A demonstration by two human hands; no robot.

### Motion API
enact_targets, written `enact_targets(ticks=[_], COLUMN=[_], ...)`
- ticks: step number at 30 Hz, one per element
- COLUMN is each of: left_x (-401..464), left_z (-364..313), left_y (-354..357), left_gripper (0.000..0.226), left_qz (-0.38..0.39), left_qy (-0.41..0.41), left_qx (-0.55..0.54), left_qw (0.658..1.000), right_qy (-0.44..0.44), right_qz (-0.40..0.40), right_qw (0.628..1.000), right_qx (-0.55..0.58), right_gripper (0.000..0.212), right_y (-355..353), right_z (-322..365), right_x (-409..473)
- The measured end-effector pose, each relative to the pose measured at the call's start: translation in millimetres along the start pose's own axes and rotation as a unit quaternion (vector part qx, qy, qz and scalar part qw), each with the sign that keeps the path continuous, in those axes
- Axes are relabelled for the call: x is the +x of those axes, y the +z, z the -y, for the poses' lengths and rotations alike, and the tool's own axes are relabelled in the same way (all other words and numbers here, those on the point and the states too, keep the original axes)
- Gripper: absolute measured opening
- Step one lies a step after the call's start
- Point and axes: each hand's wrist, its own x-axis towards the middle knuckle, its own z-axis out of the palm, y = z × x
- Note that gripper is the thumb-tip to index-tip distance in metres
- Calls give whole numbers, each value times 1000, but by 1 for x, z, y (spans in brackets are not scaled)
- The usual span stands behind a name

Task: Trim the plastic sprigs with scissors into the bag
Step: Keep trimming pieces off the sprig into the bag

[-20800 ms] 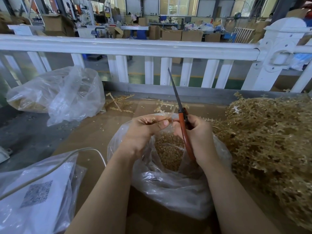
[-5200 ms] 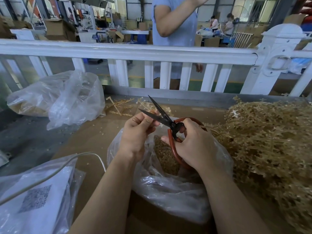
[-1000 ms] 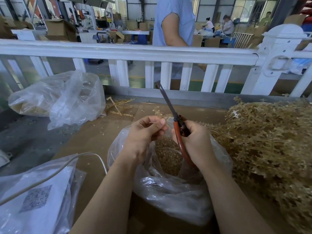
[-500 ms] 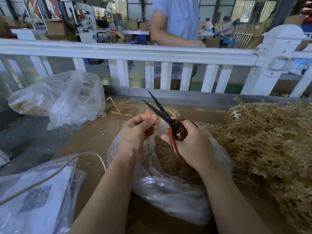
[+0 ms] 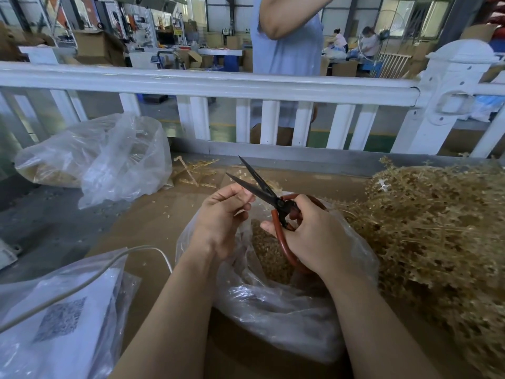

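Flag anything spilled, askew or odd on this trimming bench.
Small trimmed bits lie scattered on the cardboard left of the open bag, so some cuttings missed it. A few sprigs lie loose by the fence. Nothing looks damaged.

Even, soft daylight fills the scene, apparently from the tall windows [image 5: 404, 15] along the top edge, which are washed pale. Shadows are faint; a soft one lies under the forearms at the bottom centre. Mild glare sits on the white rail [image 5: 207, 83] and on the creases of the clear bags [image 5: 273, 302]. Wide-angle distortion bows the rail and stretches the corners. The centre is fairly sharp, though the fingertips of the left hand [image 5: 218, 214] look slightly smeared. The gold sprig pile [image 5: 442, 231] at the right edge blurs toward the lower corner.
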Motion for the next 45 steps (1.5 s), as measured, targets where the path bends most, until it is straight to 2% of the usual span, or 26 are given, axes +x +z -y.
enact_targets(ticks=[7, 11, 17, 21, 25, 29, 33, 37, 41, 45], left_x=[1, 0, -1, 0, -1, -2, -3, -2, -1, -1], left_z=[1, 0, -1, -1, -1, -2, -3, -1, 0, 0], left_y=[-2, -2, 0, 0, 1, 1, 2, 1, 0, 1], left_gripper=[25, 6, 6, 22, 2, 13, 3, 19, 18, 31], left_qz=[-2, -3, -3, -3, -4, -11, -11, -6, -1, 4], left_qy=[-10, -20, -23, -22, -24, -27, -22, -11, 3, 14], left_qx=[-8, -9, -16, -10, -13, -13, 5, 21, 32, 35], left_qw=[1000, 1000, 1000, 1000, 1000, 999, 1000, 1000, 999, 999], right_qy=[-12, -7, -4, -15, -23, -34, -37, -40, -32, -24], right_qz=[-14, -20, -38, -49, -59, -79, -89, -90, -84, -79], right_qw=[999, 998, 998, 998, 996, 995, 994, 994, 995, 995], right_qx=[-42, -53, -48, -41, -63, -53, -50, -47, -54, -58], right_gripper=[60, 71, 79, 74, 66, 70, 74, 76, 73, 72], right_y=[-9, -8, -3, -1, -1, 0, 0, 0, 0, 1], right_z=[6, 6, 2, 0, -3, -2, -2, -1, -2, -2], right_x=[-3, -3, -1, -2, -2, -2, -3, -2, -2, -1])
